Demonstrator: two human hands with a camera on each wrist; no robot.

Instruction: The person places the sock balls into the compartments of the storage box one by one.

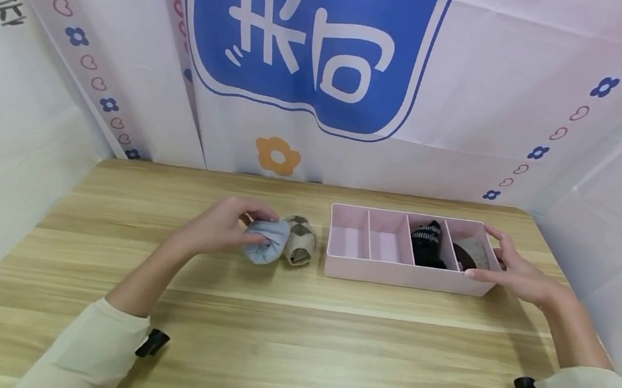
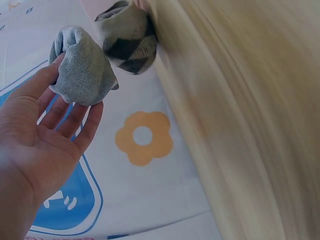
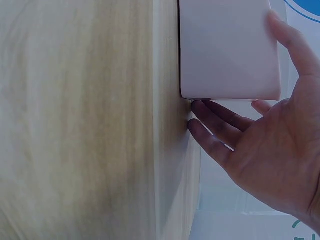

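Observation:
My left hand [image 1: 228, 225] pinches a rolled light blue-grey sock [image 1: 268, 241] between thumb and fingers. In the left wrist view this sock [image 2: 84, 70] bulges above the fingertips. Right beside it lies a rolled beige sock with dark diamonds [image 1: 300, 241], left of a pink divided storage box [image 1: 401, 275]. My right hand [image 1: 522, 272] holds the box's right end, thumb over the front rim and forefinger at the back corner. Its other fingers [image 3: 215, 125] lie against the end wall, low by the tabletop. Black socks with white marks [image 1: 427, 243] sit in the compartment second from the right.
In the rightmost compartment is a grey and dark brown rolled item [image 1: 470, 252], partly behind the box wall. Everything stands on a wooden table [image 1: 299, 353]. A printed cloth [image 1: 466, 123] hangs along the table's back edge, and white sheets [image 1: 7, 128] flank both sides.

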